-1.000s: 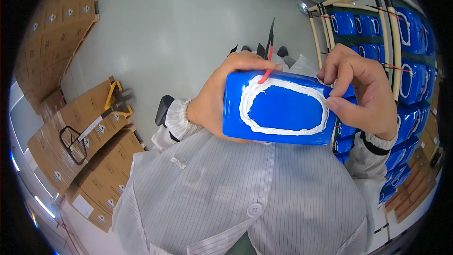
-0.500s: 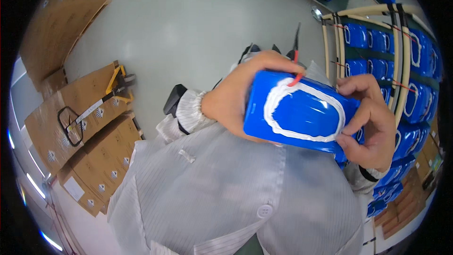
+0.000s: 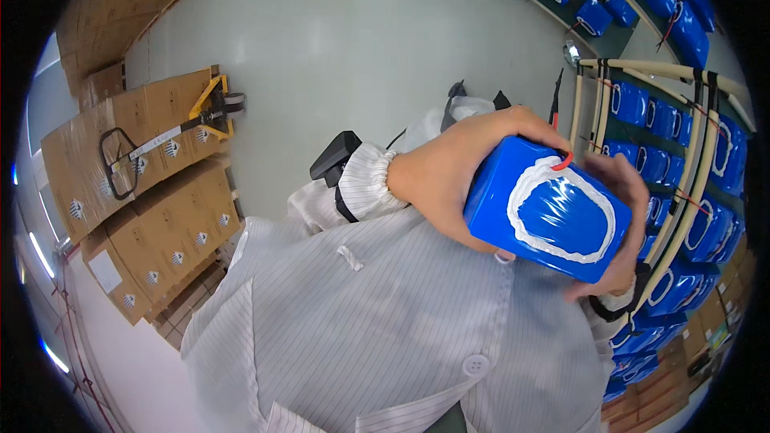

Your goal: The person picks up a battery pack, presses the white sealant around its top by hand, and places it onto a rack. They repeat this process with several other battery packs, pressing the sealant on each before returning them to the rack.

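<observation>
The left hand [image 3: 449, 176] clasps a white-ringed blue pack [image 3: 565, 220], the right hand [image 3: 636, 228] wrapped around its opposite end

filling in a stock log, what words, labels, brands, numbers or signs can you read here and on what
Nothing can be read clearly enough to quote.
Stacked cartons: printed marks, too small to read.
White sheet on one of the cartons: no words legible.
White strip on the pallet jack: print too small and blurred.
Blue pack with the white ring: no lettering seen.
</observation>
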A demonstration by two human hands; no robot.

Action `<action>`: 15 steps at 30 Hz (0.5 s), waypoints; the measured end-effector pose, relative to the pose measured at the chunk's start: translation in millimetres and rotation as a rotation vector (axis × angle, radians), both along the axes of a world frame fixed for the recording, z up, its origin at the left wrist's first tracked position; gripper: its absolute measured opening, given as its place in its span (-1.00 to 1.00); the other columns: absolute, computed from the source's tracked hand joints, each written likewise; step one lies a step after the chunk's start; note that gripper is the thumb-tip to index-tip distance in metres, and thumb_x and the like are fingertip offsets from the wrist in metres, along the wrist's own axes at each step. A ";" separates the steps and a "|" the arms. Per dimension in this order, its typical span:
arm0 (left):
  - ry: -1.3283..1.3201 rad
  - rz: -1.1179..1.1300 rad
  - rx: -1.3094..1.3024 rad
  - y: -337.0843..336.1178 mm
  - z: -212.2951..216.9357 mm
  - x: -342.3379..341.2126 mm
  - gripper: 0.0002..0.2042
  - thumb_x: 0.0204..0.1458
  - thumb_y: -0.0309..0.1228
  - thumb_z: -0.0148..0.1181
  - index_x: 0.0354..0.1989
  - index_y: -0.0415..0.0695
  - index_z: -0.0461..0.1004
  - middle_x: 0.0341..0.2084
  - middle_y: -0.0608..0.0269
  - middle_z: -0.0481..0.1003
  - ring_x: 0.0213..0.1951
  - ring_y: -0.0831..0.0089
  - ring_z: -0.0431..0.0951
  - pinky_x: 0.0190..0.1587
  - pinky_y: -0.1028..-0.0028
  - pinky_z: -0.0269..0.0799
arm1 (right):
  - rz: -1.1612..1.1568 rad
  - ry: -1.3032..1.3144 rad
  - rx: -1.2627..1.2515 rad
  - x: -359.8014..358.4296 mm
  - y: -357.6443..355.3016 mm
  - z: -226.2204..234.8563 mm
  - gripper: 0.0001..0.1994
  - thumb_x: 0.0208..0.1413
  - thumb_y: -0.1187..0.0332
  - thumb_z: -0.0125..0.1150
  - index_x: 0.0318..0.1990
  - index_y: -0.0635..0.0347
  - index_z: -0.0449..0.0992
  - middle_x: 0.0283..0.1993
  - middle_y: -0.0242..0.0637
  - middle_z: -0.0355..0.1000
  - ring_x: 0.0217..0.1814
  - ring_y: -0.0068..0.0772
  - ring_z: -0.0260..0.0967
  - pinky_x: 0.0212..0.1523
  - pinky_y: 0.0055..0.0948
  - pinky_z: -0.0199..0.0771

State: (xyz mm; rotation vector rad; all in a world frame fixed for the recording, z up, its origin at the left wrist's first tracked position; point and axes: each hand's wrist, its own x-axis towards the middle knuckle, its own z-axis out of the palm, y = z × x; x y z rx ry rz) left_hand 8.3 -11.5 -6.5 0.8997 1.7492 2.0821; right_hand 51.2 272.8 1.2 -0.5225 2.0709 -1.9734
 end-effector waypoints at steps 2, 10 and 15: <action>0.013 0.010 -0.028 -1.3 2.5 -0.9 0.02 -0.43 -0.12 0.70 0.30 -0.16 0.28 0.16 0.03 0.42 0.11 0.16 0.48 0.18 0.23 0.36 | -0.038 0.019 -0.037 -0.1 -15.1 -0.2 0.43 -0.65 -0.46 0.60 0.40 0.28 0.14 0.37 0.24 0.15 0.38 0.16 0.24 0.37 0.05 0.24; 0.005 0.004 -0.039 -5.3 3.8 0.0 0.02 -0.46 -0.13 0.70 0.28 -0.18 0.29 0.13 0.05 0.41 0.10 0.18 0.47 0.17 0.24 0.36 | 0.215 0.597 0.560 -22.0 -32.6 87.1 -0.31 -0.01 -0.11 0.46 0.19 0.10 0.43 0.11 -0.11 0.53 0.24 0.07 0.40 0.18 0.06 0.42; -0.033 0.022 -0.057 -7.6 7.3 1.6 0.03 -0.46 -0.16 0.71 0.30 -0.18 0.26 0.12 0.04 0.40 0.14 0.16 0.45 0.19 0.26 0.37 | 0.260 0.636 0.631 -33.1 -50.4 84.5 -0.28 -0.18 -0.09 0.56 0.11 0.10 0.49 0.13 -0.23 0.53 0.23 0.04 0.40 0.18 0.05 0.40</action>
